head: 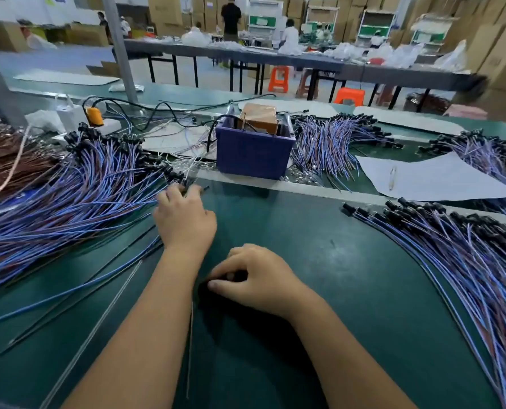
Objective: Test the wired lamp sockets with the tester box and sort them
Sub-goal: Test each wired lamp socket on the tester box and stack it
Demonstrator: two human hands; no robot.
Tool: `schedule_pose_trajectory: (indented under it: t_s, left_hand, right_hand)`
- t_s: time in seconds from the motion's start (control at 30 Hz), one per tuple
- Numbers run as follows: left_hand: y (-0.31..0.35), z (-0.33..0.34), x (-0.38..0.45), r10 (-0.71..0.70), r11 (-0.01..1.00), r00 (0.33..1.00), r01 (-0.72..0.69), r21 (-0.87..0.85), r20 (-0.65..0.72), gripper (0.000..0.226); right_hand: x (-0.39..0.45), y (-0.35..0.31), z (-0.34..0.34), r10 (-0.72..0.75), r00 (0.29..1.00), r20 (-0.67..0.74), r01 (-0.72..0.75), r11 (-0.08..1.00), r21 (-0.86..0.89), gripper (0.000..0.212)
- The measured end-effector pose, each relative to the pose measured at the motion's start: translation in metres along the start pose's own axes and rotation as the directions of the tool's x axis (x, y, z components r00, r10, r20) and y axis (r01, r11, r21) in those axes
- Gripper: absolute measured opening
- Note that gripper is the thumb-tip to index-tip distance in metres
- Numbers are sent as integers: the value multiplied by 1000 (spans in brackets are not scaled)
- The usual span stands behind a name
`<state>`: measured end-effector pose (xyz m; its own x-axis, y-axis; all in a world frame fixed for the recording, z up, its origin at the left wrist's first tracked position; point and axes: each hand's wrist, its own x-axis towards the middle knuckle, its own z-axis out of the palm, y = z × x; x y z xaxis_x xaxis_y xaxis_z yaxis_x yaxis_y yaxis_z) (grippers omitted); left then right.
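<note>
Left hand (184, 219) reaches the left pile of wired sockets (77, 184), fingertips curled on one socket; right hand (254, 278), lower centre, pinches something dark on the green surface (334, 276).

no legible text, label, brand or number on any surface in view
</note>
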<state>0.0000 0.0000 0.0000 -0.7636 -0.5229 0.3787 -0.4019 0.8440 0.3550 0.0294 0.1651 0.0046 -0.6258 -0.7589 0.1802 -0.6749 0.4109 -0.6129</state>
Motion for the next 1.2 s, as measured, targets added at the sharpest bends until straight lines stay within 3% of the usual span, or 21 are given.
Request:
schedule_pose_trajectory:
  t_s: [0.13,0.27,0.4,0.6,0.8,1.0,1.07,1.13,1.2]
  left_hand:
    - [-18,-5,11,-214,975,976,211,68,39,47]
    - [-25,-2,12,-139,974,989,144,-176,38,39]
    - [-26,0,15,-98,906,994,112,-409,54,40]
    - [-8,0,11,30,661,999,1,-751,28,30]
    - [24,-7,-4,171,401,985,-79,-913,-10,35]
    - [44,-7,-22,343,327,937,-61,-943,58,37]
    - [48,-5,-26,355,412,935,-140,-900,17,32]
    - [47,-6,-27,326,509,937,-282,-813,-121,20]
    - [43,-10,-25,286,386,953,-205,-899,-95,9]
  right_hand:
    - [2,4,1,-4,1000,20,3,998,61,16]
    - [6,10,3,77,988,-132,-61,991,117,16]
    - [26,22,-5,279,916,-288,-194,937,290,16]
    - [32,35,-6,324,863,-388,-209,928,308,14]
    - [32,35,-9,462,803,-377,-172,785,596,19]
    - [29,38,-22,541,764,-352,3,543,840,14]
    - [29,39,-23,578,727,-369,68,475,877,16]
    - [29,39,-26,648,637,-417,175,405,897,17]
    - [29,42,-30,685,510,-520,286,435,854,18]
